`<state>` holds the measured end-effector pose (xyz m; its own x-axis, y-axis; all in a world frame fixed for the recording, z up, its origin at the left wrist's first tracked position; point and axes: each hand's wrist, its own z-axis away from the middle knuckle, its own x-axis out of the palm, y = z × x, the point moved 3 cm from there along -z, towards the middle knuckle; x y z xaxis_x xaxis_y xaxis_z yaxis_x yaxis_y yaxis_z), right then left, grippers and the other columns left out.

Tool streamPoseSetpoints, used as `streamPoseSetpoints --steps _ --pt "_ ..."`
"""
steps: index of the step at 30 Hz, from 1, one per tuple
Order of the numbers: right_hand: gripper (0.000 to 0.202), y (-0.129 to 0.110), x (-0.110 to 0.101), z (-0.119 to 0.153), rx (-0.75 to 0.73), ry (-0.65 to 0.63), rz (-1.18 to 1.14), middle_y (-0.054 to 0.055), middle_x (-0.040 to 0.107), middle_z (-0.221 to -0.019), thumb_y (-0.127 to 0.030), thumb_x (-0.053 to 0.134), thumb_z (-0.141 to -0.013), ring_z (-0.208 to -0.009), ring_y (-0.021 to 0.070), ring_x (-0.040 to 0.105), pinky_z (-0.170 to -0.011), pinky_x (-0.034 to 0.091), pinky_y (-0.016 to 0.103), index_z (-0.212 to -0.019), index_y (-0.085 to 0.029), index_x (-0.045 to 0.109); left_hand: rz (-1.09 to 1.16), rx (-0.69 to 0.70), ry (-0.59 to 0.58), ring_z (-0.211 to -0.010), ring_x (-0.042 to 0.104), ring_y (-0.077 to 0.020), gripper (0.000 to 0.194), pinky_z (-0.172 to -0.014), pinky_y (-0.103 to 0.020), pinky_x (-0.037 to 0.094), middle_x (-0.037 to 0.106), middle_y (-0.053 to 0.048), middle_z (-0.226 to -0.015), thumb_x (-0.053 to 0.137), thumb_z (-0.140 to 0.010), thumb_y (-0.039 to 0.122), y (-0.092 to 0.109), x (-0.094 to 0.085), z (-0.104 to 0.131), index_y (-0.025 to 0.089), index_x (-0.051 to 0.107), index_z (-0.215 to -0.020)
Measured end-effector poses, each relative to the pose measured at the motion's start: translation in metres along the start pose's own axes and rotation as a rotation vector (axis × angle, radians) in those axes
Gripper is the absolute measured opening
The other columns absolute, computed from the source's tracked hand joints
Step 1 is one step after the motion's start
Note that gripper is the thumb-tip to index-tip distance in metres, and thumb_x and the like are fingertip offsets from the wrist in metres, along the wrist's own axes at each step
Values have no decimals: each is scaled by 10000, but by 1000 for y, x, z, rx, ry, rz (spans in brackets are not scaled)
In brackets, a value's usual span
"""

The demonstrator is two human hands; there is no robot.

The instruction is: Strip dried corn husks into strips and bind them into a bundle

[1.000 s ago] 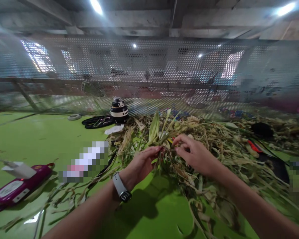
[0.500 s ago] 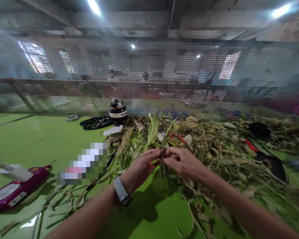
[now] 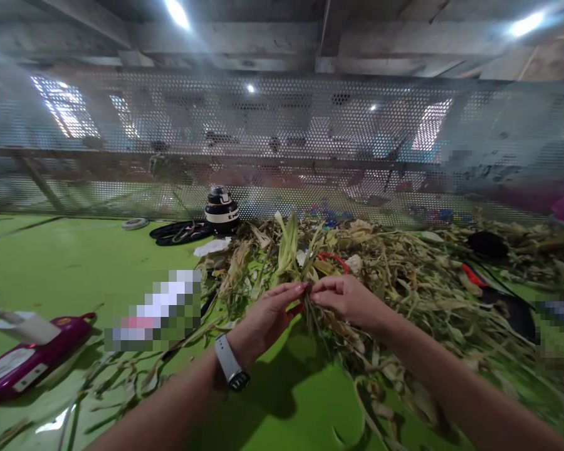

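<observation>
My left hand [image 3: 269,313], with a grey-strapped watch [image 3: 230,363] on its wrist, is closed in a pinch at the middle of the view. Facing it, my right hand [image 3: 350,299] also pinches, its fingertips nearly touching the left ones. Between them is a small bunch of thin plant stems [image 3: 310,313], brownish at the pinch and hanging down below the fingers. Just behind the hands stands a pale green leafy stalk [image 3: 289,244]. A heap of dried leaves [image 3: 404,269] spreads behind and to the right.
A black bottle with a white band [image 3: 222,213] stands at the back beside a black coiled item [image 3: 181,232] and white tissue [image 3: 212,246]. At left lies a purple power strip [image 3: 37,360] with a white plug. A perforated metal screen [image 3: 282,138] rises behind the green table [image 3: 84,250].
My right fingers have straightened a little and shifted slightly at the pinch. My left hand stays almost in place. The view has drifted very slightly.
</observation>
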<state>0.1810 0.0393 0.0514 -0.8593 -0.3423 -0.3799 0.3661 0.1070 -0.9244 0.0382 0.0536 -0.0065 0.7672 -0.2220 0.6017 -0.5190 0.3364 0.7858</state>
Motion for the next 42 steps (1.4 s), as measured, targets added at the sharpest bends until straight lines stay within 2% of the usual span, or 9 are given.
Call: streamPoseSetpoints --steps 3,7,11,16,20,31,37,42 --pt "180 5 4 -2 -6 -29 -106 -7 552 -657 -283 584 -734 -586 88 436 -564 340 211 -771 -116 641 23 4 -14 -775 567 -115 119 -709 -226 416 667 -9 -821 745 -634 174 -3 -3 -2 170 684 -736" --pt "219 11 6 -5 -73 -20 -113 13 577 -697 -317 606 -729 -633 105 470 -578 355 216 -792 -111 648 34 7 15 -715 564 -100 128 -684 -210 411 672 -7 -765 765 -617 173 -3 -2 -3 160 694 -723" --pt "181 12 4 -5 -114 30 -13 -27 499 -590 -276 566 -738 -534 76 390 -512 312 201 -748 -110 638 29 2 27 -714 564 -98 154 -678 -207 413 670 -4 -743 791 -579 183 -1 2 1 161 698 -700" --pt "167 6 -1 -1 -101 153 161 -37 437 -532 -239 536 -709 -495 73 341 -464 270 199 -677 -114 642 -4 11 13 -785 567 -123 167 -729 -239 424 674 -21 -797 803 -555 195 0 4 3 156 694 -675" --pt "156 1 -5 3 -120 203 268 -43 411 -510 -224 526 -698 -484 73 326 -449 251 198 -660 -126 642 -33 13 17 -783 561 -128 161 -731 -251 428 662 -25 -791 796 -564 204 -1 2 3 155 691 -676" --pt "156 4 -5 2 -47 70 303 -62 398 -490 -268 540 -708 -455 66 312 -431 229 194 -718 -132 616 -81 14 13 -754 553 -115 148 -715 -238 417 646 -18 -776 778 -593 238 -2 3 2 154 677 -662" --pt "100 3 -9 1 -37 105 314 -68 383 -493 -211 523 -689 -458 64 309 -435 233 194 -693 -139 591 -112 11 29 -714 558 -104 193 -693 -235 420 638 -11 -751 800 -561 234 -1 6 4 146 656 -656" --pt "109 2 -15 0 -31 143 314 -61 394 -505 -227 497 -699 -474 71 326 -440 238 198 -663 -146 561 -156 -4 -36 -690 605 -128 256 -673 -252 435 668 -37 -722 804 -558 268 -2 9 6 130 622 -674"
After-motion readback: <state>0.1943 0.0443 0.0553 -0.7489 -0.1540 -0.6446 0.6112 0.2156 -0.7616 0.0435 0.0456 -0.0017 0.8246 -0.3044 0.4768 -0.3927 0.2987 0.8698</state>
